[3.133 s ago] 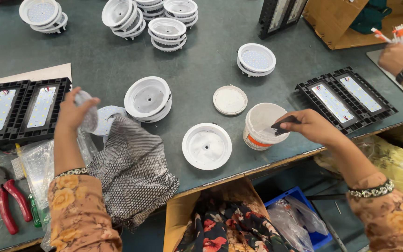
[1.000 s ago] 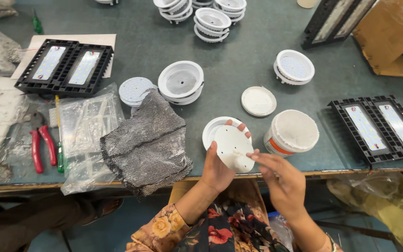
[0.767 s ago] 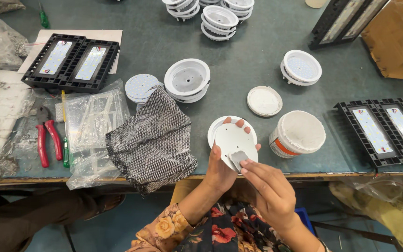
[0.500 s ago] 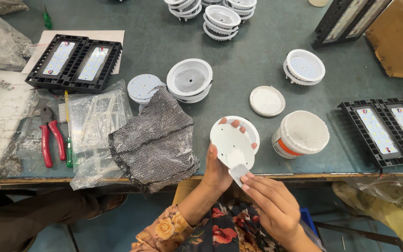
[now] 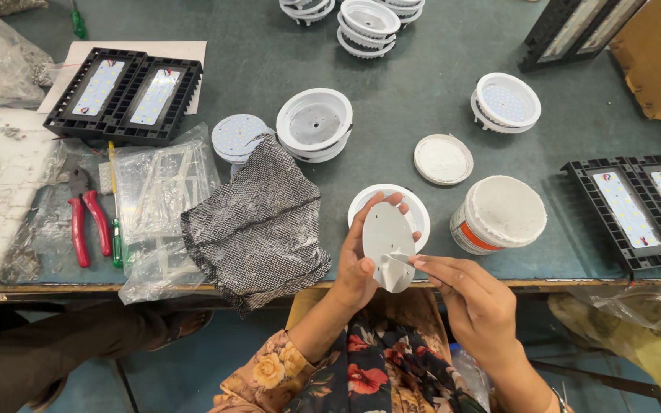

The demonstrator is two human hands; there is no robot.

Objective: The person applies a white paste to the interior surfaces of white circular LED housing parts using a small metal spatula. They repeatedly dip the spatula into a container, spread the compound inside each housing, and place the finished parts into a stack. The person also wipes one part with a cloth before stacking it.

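1. While the left hand (image 5: pixel 357 271) held a round grey-white disc (image 5: pixel 386 233) upright over the near edge of the tabletop (image 5: pixel 392 84), its fingers were closed around the disc's rim, thumb on the near face.
2. At the disc's lower edge, the right hand (image 5: pixel 472 302) pinched a loose flap of thin film (image 5: pixel 394 271) between thumb and forefinger — a closed grip on the film alone.
3. Judged from the frame, the peeling stood at an early stage: one corner of film was lifted, and most of the disc face was yet to be uncovered.
4. Directly behind the disc, a white round housing (image 5: pixel 415 206) lay on the tabletop, with an open white tub (image 5: pixel 499 216) just to its right and the tub's lid (image 5: pixel 443 159) beyond.
5. A grey mesh cloth (image 5: pixel 258 222) lay to the left, near clear plastic bags (image 5: pixel 161 191) and red-handled pliers (image 5: pixel 86 229).
6. Hard to make out:
   - the far face of the disc was hidden;
   - the film's extent across the disc could not be told — both were the same pale tone;
   - the right wrist was cut off by the frame edge.
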